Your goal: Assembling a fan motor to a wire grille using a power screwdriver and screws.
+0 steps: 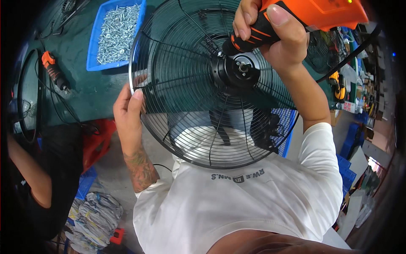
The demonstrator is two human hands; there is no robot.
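Observation:
A round black wire fan guard (186, 80) is in front of me, with a dark motor hub (234, 76) at its middle. My left hand (130, 108) is closed on the guard's left rim, thumb on the near side. My right hand (284, 40) wraps round an orange and black power screwdriver (325, 12). The tool's nose points down beside the hub, and a small silvery screw shows at its tip. Whether that screw is seated in the hub, I cannot tell.
Loose silver screws (118, 36) fill a blue bin (92, 53) on the green table (95, 91). Another orange and black screwdriver (55, 72) lies left with its cord. At far left sits a person in black (63, 169). A yellow tool (337, 84) lies at right.

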